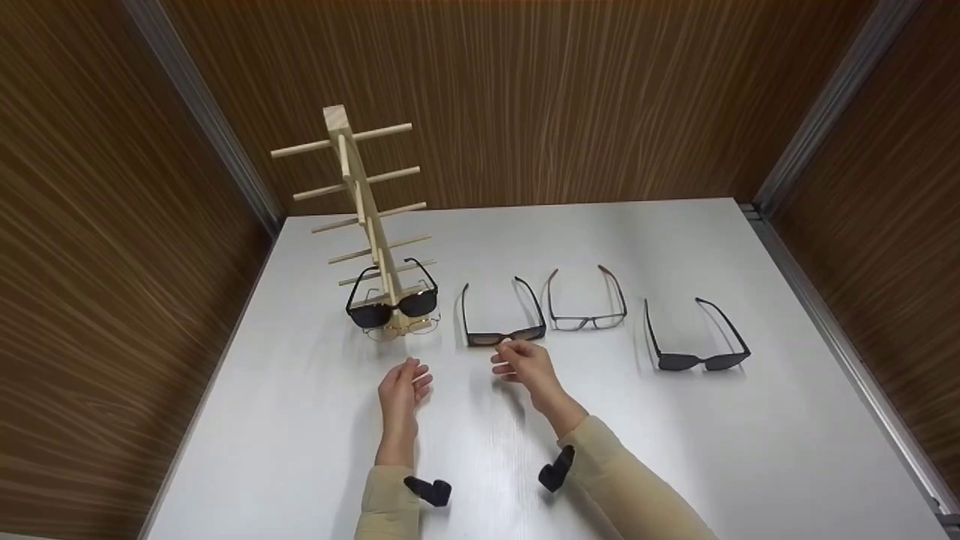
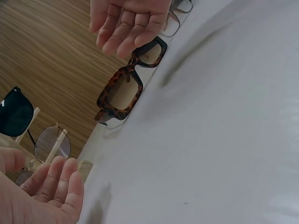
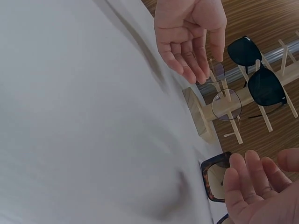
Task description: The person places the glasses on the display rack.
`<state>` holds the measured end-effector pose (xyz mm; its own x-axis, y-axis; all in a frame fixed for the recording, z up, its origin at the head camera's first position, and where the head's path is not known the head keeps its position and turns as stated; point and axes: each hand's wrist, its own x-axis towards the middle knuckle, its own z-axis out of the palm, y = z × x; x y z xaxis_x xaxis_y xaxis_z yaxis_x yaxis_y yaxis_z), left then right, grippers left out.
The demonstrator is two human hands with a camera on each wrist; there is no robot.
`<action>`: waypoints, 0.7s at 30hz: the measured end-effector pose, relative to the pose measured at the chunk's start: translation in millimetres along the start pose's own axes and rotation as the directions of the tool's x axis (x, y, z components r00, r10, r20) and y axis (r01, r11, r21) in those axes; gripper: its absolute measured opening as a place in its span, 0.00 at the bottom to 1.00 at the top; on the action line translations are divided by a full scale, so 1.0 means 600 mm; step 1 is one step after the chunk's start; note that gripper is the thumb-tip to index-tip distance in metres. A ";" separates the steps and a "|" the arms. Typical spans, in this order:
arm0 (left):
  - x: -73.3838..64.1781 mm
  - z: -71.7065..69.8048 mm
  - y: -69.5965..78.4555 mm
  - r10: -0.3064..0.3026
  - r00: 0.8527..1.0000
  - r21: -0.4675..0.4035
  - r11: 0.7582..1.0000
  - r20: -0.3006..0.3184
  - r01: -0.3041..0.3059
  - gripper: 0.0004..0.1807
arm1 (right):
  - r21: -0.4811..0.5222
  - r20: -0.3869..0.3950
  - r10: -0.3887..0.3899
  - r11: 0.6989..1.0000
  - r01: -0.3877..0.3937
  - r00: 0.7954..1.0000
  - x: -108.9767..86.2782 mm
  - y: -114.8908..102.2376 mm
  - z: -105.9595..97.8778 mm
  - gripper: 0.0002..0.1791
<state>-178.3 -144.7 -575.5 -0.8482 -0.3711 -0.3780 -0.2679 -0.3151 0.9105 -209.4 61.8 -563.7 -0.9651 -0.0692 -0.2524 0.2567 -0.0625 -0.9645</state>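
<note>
My right hand point(image 1: 529, 367) hovers at the near side of tortoiseshell sunglasses point(image 2: 103, 95), its fingers loosely bent and overlapping their bridge in the head view. Those sunglasses lie on the table with temples unfolded and pointing away. To the left, my left hand point(image 1: 401, 390) is held in front of the wooden display stand point(image 1: 337, 118), fingers relaxed and holding nothing. On the stand's lower pegs hang black sunglasses point(image 1: 371, 315), and beneath them thin metal-rimmed glasses point(image 3: 227, 104) with round lenses. Higher pegs on the stand are bare.
Clear-lens glasses point(image 1: 574, 324) with brown temple tips lie right of the tortoiseshell pair. Farther right are more black sunglasses point(image 1: 679, 362), temples unfolded. Wood-grain panels point(image 1: 525, 97) enclose the white table point(image 1: 465, 465) at the back and both sides.
</note>
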 end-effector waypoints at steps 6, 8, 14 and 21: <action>-0.001 0.023 -0.005 0.004 1.000 0.011 1.000 0.026 -0.004 0.19 | 0.021 -0.070 0.043 0.999 -0.042 0.997 0.003 0.007 -0.022 0.13; -0.002 0.030 -0.004 0.003 0.999 0.026 1.000 0.035 -0.004 0.19 | 0.034 -0.094 0.051 0.998 -0.048 0.994 0.005 0.009 -0.029 0.13; -0.006 0.053 -0.002 0.006 0.998 0.084 0.996 0.060 -0.011 0.19 | 0.056 -0.159 0.074 0.996 -0.066 0.984 0.013 0.010 -0.054 0.14; -0.006 0.076 -0.001 0.041 0.996 0.122 0.991 0.080 -0.050 0.19 | 0.094 -0.209 0.090 0.993 -0.071 0.974 0.017 0.000 -0.079 0.14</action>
<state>-195.8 -103.5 -567.0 -0.8921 -0.3128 -0.3260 -0.2788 -0.1868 0.9420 -221.4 108.2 -569.9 -0.9275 0.1354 -0.3485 0.3285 -0.1503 -0.9325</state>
